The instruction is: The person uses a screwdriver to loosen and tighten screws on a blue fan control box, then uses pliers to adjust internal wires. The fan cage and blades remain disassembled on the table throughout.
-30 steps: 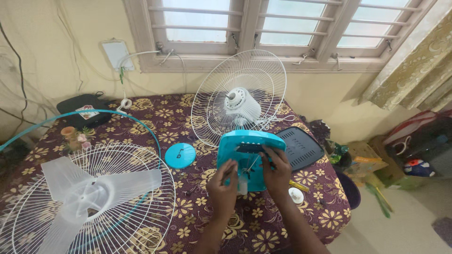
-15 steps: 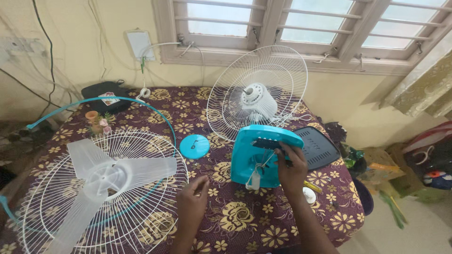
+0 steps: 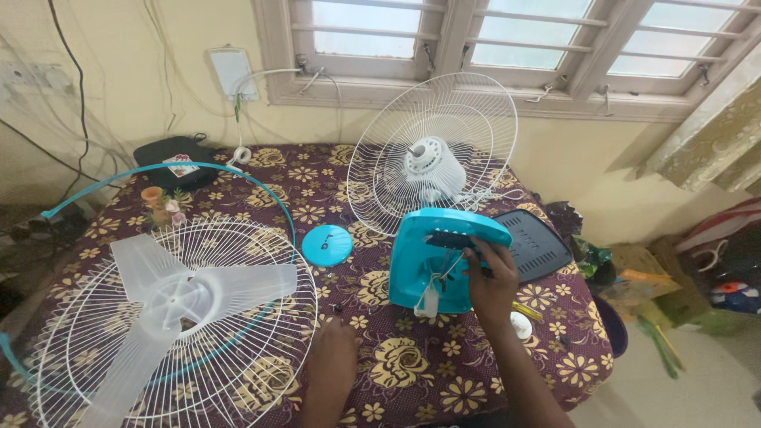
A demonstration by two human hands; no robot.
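Observation:
A turquoise fan base stands tilted on its edge on the flowered tablecloth, its open underside with wires facing me. My right hand grips its right side. My left hand rests low on the cloth, fingers down beside a small dark screw, away from the base; what it holds, if anything, is hidden. Behind the base stands the fan motor in its white rear grille.
A white front grille with a translucent blade lies at the left, ringed by a turquoise hoop. A round turquoise cap, a dark grey cover plate and a black pouch lie about. The table's right edge drops to cluttered floor.
My left hand has left the fan base and dropped to the cloth at the lower left. My right hand stays on the base. The view has shifted right.

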